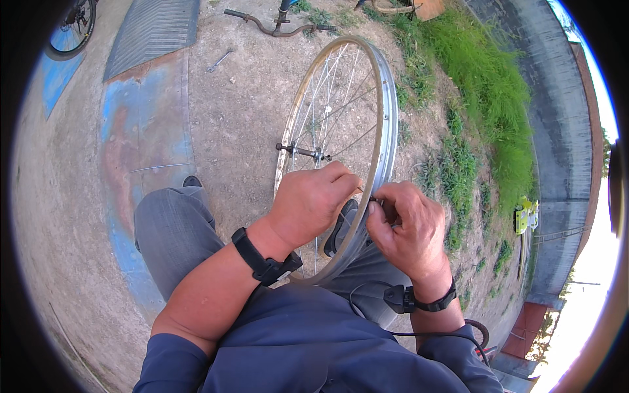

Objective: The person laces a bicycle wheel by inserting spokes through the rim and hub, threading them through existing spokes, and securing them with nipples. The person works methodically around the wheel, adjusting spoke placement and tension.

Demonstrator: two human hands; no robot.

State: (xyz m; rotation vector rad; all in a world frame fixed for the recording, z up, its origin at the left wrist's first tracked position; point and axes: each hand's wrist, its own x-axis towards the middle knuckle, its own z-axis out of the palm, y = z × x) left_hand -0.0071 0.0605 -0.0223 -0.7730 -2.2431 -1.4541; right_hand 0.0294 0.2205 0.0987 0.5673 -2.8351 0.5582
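The person's dark blue shirt [295,340] fills the lower edge, with grey trousers [171,219] spread to either side. Each wrist wears a black strap with a small module.

The left hand [320,196] has its fingers curled in and drawn together at the inner side of the rim [391,124]; I cannot tell what lies between the fingertips. The right hand [409,223] is partly curled at the outer side, thumb and forefinger nearly meeting on a small dark piece [373,198] too tiny to identify.

The spoked bicycle wheel [318,155] is between the person's legs, set on edge and seen obliquely as a narrow oval. The oval's long axis runs away from the body, its far end leaning a little right. The axle [304,152] lies roughly crosswise, its threaded left end sticking out leftward and slightly away.

Past the wheel, a wrench [219,61] rests slantwise on the dirt ground [229,105]. Left are a blue, rusty sheet [147,128] and a ribbed grey panel [156,33]; beyond, a rusty handlebar [278,26]. Right, green plants [481,85] line a grey wall [557,131].
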